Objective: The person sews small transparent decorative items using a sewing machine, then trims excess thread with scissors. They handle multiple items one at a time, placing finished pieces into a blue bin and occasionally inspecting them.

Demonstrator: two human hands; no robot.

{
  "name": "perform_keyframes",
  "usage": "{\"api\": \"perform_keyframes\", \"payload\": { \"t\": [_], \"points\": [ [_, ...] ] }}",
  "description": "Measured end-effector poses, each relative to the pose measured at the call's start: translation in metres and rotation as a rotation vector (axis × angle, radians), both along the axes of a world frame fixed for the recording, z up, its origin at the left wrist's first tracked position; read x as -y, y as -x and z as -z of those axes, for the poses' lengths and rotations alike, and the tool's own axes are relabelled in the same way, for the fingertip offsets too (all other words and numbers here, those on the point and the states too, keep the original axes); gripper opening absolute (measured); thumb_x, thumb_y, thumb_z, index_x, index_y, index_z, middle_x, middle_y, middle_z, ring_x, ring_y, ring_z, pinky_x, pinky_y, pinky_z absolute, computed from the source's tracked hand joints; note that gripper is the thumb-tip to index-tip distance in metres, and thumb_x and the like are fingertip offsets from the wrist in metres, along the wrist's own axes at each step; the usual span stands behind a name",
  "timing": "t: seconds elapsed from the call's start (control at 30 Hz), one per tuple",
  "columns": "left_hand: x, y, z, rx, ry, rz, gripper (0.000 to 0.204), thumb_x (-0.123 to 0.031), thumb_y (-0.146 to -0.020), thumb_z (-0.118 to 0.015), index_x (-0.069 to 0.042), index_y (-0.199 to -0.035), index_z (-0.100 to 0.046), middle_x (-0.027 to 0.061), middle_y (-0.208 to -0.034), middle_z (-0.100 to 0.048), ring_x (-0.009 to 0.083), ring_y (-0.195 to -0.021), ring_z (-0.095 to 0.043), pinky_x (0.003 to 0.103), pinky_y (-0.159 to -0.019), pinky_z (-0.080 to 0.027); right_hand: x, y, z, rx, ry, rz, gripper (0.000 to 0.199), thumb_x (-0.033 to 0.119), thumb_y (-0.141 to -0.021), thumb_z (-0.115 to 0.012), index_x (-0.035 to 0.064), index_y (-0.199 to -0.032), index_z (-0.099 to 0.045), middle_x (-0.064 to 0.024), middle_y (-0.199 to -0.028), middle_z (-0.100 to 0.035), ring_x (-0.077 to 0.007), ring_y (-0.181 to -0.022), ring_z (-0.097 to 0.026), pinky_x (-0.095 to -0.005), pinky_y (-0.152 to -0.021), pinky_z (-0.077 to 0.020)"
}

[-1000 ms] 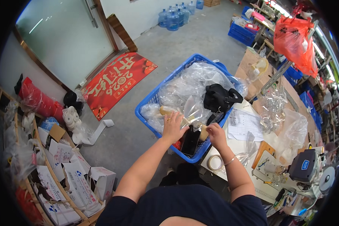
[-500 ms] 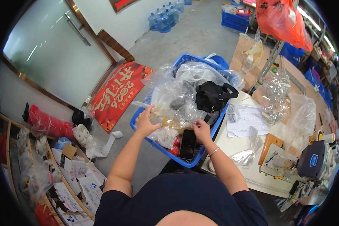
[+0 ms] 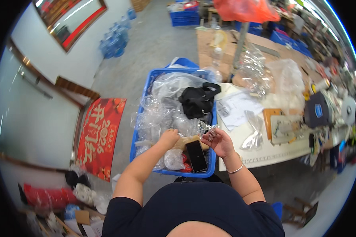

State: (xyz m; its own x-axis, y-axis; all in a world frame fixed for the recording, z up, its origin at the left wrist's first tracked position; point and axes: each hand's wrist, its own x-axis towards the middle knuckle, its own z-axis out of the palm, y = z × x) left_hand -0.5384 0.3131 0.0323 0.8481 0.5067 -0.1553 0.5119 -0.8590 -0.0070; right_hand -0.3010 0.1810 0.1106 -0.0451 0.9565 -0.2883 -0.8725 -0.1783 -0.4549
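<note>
A blue plastic basket (image 3: 182,173) stands before me, heaped with clear plastic bags (image 3: 156,118). My right hand (image 3: 221,143), with a bracelet on its wrist, is over the basket's right rim and pinches a crumpled, shiny clear plastic bag (image 3: 205,127). My left hand (image 3: 169,138) is low over the bags with its fingers curled in; what they hold, if anything, is hidden. A tan wrapped item (image 3: 188,141) lies between the hands. Nearer me, a black phone (image 3: 196,156) rests on the basket's contents. A black cloth bag (image 3: 196,102) tops the heap at the far right.
At the right a white table (image 3: 235,152) holds papers (image 3: 237,108), clear bags and a sewing machine (image 3: 318,110). A metal post (image 3: 239,51) rises behind it, under an orange bag (image 3: 245,10). A red mat (image 3: 103,136) and water jugs (image 3: 114,41) are on the floor at the left.
The view has turned to the right. My right hand has lifted toward the basket's right rim with the crumpled plastic bag. My left hand's fingers, spread before, are curled in.
</note>
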Motion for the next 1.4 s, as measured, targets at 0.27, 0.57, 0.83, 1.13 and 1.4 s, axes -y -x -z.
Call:
{"api": "perform_keyframes", "payload": {
  "t": [0.27, 0.57, 0.83, 1.13, 1.4],
  "points": [
    [0.010, 0.006, -0.092, 0.962, 0.228, -0.133, 0.031, -0.003, -0.079, -0.062, -0.003, -0.111, -0.058, 0.0118, -0.081, -0.053, 0.0263, -0.076, -0.056, 0.037, -0.070, -0.047, 0.055, 0.019, -0.058, 0.508, 0.085, 0.118, 0.024, 0.023, -0.089, -0.064, 0.0011, -0.097, -0.058, -0.0105, -0.090, -0.066, -0.0191, -0.086, -0.067, -0.0290, -0.075, -0.0552],
    [0.078, -0.058, -0.163, 0.833, 0.991, -0.024, 0.015, -0.015, -0.090, -0.060, -0.005, -0.093, -0.070, 0.0024, -0.092, -0.052, 0.0154, -0.080, -0.053, 0.028, -0.078, -0.043, 0.110, 0.010, -0.114, 0.780, -0.144, -0.126, 0.033, 0.006, -0.080, -0.071, 0.0005, -0.107, -0.052, -0.0050, -0.079, -0.061, -0.0128, -0.066, -0.064, -0.0208, -0.054, -0.0494],
    [0.161, -0.092, -0.182, 0.757, 1.472, -0.107, 0.018, -0.014, -0.083, -0.071, -0.003, -0.096, -0.068, -0.0014, -0.082, -0.065, 0.0031, -0.070, -0.055, 0.018, -0.061, -0.041, 0.163, -0.022, -0.123, 0.891, -0.170, 0.150, 0.050, -0.001, -0.080, -0.068, -0.0024, -0.125, -0.046, -0.0077, -0.090, -0.064, -0.0122, -0.084, -0.062, -0.0240, -0.074, -0.0504],
    [0.206, -0.118, -0.193, 0.810, 1.571, -0.152, 0.025, -0.019, -0.081, -0.073, -0.004, -0.100, -0.068, -0.0049, -0.076, -0.062, 0.0004, -0.059, -0.046, 0.016, -0.051, -0.031, 0.210, -0.042, -0.128, 0.836, -0.180, 0.211, 0.040, -0.001, -0.086, -0.061, -0.0021, -0.125, -0.052, -0.0090, -0.100, -0.066, -0.0114, -0.092, -0.061, -0.0237, -0.082, -0.0491],
    [0.214, -0.114, -0.181, 0.846, 1.520, -0.131, 0.024, -0.010, -0.083, -0.070, 0.001, -0.104, -0.064, 0.0018, -0.090, -0.066, 0.0061, -0.079, -0.059, 0.021, -0.068, -0.047, 0.208, -0.045, -0.114, 0.840, -0.199, 0.273, 0.035, 0.002, -0.085, -0.064, -0.0038, -0.119, -0.057, -0.0092, -0.097, -0.067, -0.0115, -0.088, -0.062, -0.0238, -0.080, -0.0496]
  ]
}}
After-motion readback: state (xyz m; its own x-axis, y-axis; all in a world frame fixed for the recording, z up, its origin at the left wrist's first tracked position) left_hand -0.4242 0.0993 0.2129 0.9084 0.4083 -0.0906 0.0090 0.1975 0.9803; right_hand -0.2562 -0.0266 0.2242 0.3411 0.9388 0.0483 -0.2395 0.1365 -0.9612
